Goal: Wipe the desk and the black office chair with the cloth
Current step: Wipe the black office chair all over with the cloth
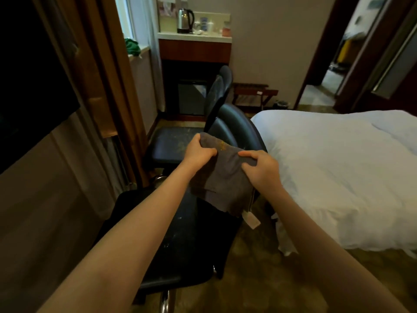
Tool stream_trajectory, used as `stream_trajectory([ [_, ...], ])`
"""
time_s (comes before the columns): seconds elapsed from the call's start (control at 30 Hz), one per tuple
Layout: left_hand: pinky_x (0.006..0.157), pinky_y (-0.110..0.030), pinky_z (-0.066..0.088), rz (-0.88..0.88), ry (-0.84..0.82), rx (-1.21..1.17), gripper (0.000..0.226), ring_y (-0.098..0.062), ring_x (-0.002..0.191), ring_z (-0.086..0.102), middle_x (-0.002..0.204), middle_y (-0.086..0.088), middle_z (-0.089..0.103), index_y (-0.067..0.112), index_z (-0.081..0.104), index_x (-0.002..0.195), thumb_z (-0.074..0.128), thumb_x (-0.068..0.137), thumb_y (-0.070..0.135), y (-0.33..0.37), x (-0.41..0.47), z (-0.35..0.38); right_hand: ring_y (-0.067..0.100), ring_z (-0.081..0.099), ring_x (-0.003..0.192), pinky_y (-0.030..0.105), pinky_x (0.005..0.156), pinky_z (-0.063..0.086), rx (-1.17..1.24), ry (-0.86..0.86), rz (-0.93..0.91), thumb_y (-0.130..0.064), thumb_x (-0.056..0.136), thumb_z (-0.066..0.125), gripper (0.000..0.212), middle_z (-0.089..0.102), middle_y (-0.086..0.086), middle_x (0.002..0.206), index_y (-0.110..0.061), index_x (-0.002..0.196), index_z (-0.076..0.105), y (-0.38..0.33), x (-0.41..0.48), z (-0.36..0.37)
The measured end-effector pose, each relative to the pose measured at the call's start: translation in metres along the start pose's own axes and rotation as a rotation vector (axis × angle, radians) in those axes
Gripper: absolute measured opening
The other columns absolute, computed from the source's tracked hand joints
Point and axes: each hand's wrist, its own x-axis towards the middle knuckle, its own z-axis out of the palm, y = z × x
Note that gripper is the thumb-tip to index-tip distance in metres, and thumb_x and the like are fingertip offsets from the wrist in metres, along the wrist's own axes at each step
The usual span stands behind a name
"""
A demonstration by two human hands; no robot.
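No writing can be read: the pale tag (251,220) hanging from the dark grey cloth (223,177) and the framed wall card (167,6) beside the steel kettle (185,20) are too blurred.

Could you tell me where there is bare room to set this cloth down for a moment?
The far chair's seat, left of the cloth, is bare; so is the bed on the right. The counter around the kettle is crowded.
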Motion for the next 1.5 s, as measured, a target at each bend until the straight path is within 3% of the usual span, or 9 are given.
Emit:
stream_trajectory([
  [0.17, 0.086, -0.033, 0.044, 0.123, 0.053, 0.194, 0.023, -0.020, 0.105, 0.053, 0.112, -0.007, 0.058, 0.011, 0.052, 0.111, 0.053, 0.089, 0.008, 0.003, 0.032, 0.021, 0.018, 0.057, 0.106, 0.007, 0.082, 0.031, -0.016, -0.019, 0.167, -0.005, 0.085, 0.057, 0.030, 0.065, 0.004, 0.113, -0.014, 0.111, 0.069, -0.002, 0.022, -0.005],
  [0.3, 0.102, -0.044, 0.034, 0.104, 0.143, 0.405, 0.031, -0.032, 0.122, 0.039, 0.129, -0.010, 0.043, 0.022, 0.051, 0.122, 0.053, 0.092, 0.017, 0.020, 0.055, 0.037, 0.019, 0.060, 0.105, 0.020, 0.090, 0.040, 0.042, 0.062, 0.299, -0.003, 0.082, 0.057, 0.028, 0.068, 0.004, 0.110, -0.013, 0.104, 0.071, -0.004, 0.052, -0.013],
  [0.4, 0.095, -0.038, 0.035, 0.196, 0.166, 0.410, 0.035, -0.033, 0.121, 0.040, 0.127, -0.011, 0.043, 0.019, 0.052, 0.128, 0.051, 0.093, 0.013, 0.033, 0.068, 0.054, 0.020, 0.061, 0.098, 0.021, 0.081, 0.041, 0.040, 0.119, 0.371, -0.007, 0.080, 0.059, 0.023, 0.068, 0.004, 0.103, -0.013, 0.099, 0.070, 0.010, 0.057, -0.013],
  [0.5, 0.086, -0.030, 0.038, 0.130, 0.022, 0.278, 0.045, -0.027, 0.119, 0.047, 0.122, -0.006, 0.049, 0.016, 0.039, 0.138, 0.049, 0.095, 0.012, 0.034, 0.079, 0.078, 0.018, 0.061, 0.091, 0.021, 0.075, 0.043, 0.036, 0.059, 0.420, -0.013, 0.080, 0.064, 0.019, 0.069, 0.004, 0.096, -0.015, 0.097, 0.072, 0.025, 0.063, -0.016],
  [0.63, 0.112, -0.041, 0.028, -0.055, -0.212, 0.140, 0.070, -0.031, 0.137, 0.032, 0.151, -0.014, 0.030, 0.016, 0.004, 0.151, 0.048, 0.096, 0.021, 0.027, 0.073, 0.102, 0.010, 0.057, 0.082, 0.023, 0.077, 0.048, 0.115, -0.069, 0.488, -0.014, 0.080, 0.068, 0.018, 0.070, 0.005, 0.097, -0.013, 0.097, 0.074, 0.033, 0.076, -0.021],
  [0.8, 0.115, -0.042, 0.019, -0.110, -0.329, 0.123, 0.085, -0.032, 0.143, 0.016, 0.158, -0.009, 0.006, 0.017, -0.001, 0.151, 0.047, 0.091, 0.051, 0.021, 0.066, 0.114, 0.013, 0.049, 0.063, 0.024, 0.060, 0.041, 0.615, -0.019, 0.788, -0.009, 0.091, 0.054, 0.009, 0.054, 0.003, 0.077, -0.009, 0.092, 0.063, 0.038, 0.083, -0.034],
  [0.9, 0.110, -0.037, 0.026, 0.009, -0.308, 0.230, 0.066, -0.031, 0.139, 0.027, 0.157, -0.007, 0.015, 0.020, 0.007, 0.152, 0.040, 0.097, 0.036, 0.009, 0.067, 0.116, 0.015, 0.055, 0.071, 0.023, 0.064, 0.046, 0.485, -0.127, 0.736, 0.001, 0.091, 0.051, 0.026, 0.060, 0.009, 0.089, -0.006, 0.112, 0.063, 0.050, 0.085, -0.029],
  [1.1, 0.115, -0.033, 0.020, 0.069, -0.285, 0.129, 0.049, -0.024, 0.140, 0.027, 0.152, -0.005, 0.030, 0.020, 0.026, 0.148, 0.035, 0.100, 0.025, -0.014, 0.045, 0.113, 0.024, 0.059, 0.098, 0.036, 0.094, 0.050, 0.308, -0.141, 0.682, 0.003, 0.088, 0.055, 0.032, 0.064, 0.014, 0.113, -0.006, 0.117, 0.065, 0.056, 0.094, -0.025],
  [1.5, 0.112, -0.022, 0.016, 0.202, -0.336, 0.150, 0.051, -0.017, 0.144, 0.019, 0.156, -0.002, 0.020, 0.018, 0.024, 0.149, 0.036, 0.100, 0.016, -0.035, 0.007, 0.110, 0.029, 0.058, 0.109, 0.037, 0.099, 0.047, 0.172, -0.028, 0.605, 0.001, 0.085, 0.056, 0.031, 0.065, 0.013, 0.115, -0.007, 0.112, 0.069, 0.049, 0.091, -0.015],
])
